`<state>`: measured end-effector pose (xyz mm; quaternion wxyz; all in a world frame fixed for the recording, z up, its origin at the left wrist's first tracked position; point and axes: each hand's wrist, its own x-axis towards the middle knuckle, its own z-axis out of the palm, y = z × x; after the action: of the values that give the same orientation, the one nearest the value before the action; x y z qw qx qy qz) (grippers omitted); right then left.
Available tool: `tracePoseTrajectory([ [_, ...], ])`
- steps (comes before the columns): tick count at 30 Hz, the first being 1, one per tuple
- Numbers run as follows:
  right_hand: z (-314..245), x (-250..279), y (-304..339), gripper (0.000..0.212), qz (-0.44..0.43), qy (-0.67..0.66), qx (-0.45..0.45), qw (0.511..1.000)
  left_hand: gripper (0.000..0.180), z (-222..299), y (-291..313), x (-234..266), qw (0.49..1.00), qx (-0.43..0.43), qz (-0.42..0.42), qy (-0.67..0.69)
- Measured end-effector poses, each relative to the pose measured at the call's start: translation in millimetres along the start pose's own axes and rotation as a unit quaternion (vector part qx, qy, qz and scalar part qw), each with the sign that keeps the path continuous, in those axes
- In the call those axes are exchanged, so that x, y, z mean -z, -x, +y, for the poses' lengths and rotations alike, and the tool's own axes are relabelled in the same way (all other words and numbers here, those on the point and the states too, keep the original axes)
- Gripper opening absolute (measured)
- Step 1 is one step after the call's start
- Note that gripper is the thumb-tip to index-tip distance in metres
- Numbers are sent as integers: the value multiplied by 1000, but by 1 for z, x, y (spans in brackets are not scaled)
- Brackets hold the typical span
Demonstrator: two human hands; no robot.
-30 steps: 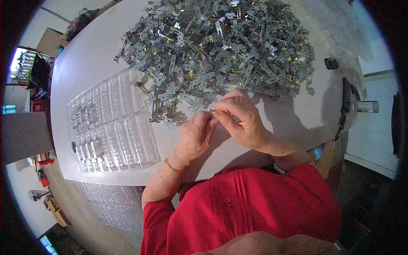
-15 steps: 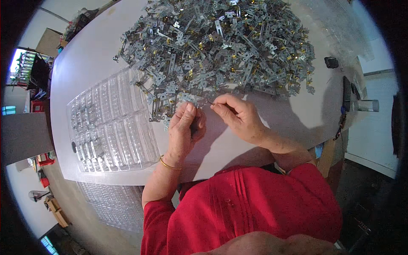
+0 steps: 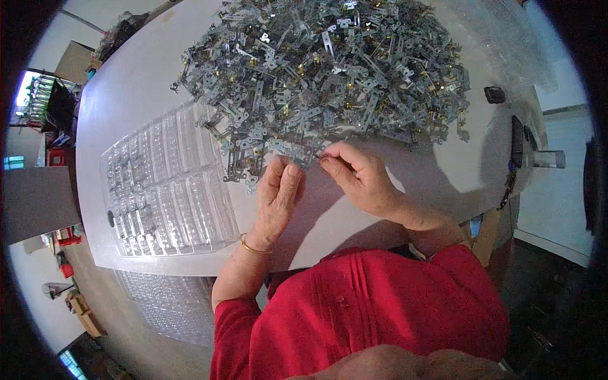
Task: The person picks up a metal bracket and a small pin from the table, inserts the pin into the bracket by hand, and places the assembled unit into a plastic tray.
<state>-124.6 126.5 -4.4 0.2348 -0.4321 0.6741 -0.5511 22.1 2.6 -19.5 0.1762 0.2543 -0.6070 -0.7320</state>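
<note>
A big heap of small stamped metal brackets point(image 3: 329, 76), grey with some brass-coloured parts, covers the far middle of the table. At its near edge my left hand point(image 3: 278, 190) is closed, thumb on top, and a grey metal bracket point(image 3: 300, 158) appears to jut from its fingertips. My right hand point(image 3: 362, 182) pinches something thin and dark beside that piece, too small to name. Only a narrow gap parts the two sets of fingertips. Left of my left hand lies a clear plastic blister tray point(image 3: 190, 183), with metal brackets in its leftmost slots.
More clear plastic trays point(image 3: 168, 304) sit below the table's left edge. On the right side of the table point(image 3: 437, 183) are a small black object point(image 3: 494, 95), a dark flat bar point(image 3: 517, 140) and a clear cylinder point(image 3: 550, 159). Clear plastic sheeting point(image 3: 506, 44) lies at the far right.
My left thumb has shifted slightly right and lower, and the left hand has turned a little. My right hand has moved slightly right and down, still pinching.
</note>
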Motion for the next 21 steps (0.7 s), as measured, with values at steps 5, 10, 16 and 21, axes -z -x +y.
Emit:
tracePoseTrajectory([
  [5, 0, 5, -2, 10, -34, -13, 14, 999, 28, -4, 2, -1, 994, -52, -23, -98],
  [10, -2, 11, -5, 16, -117, -200, -159, 960, 28, -7, -1, 1, 970, -120, -26, -209],
  [16, 2, 19, -8, 21, -181, -266, -205, 924, 26, 0, 0, -3, 928, -177, -47, -324],
  [21, 13, 8, -7, 16, -111, -63, -2, 992, 22, 3, -1, -9, 917, -193, -86, -339],
])
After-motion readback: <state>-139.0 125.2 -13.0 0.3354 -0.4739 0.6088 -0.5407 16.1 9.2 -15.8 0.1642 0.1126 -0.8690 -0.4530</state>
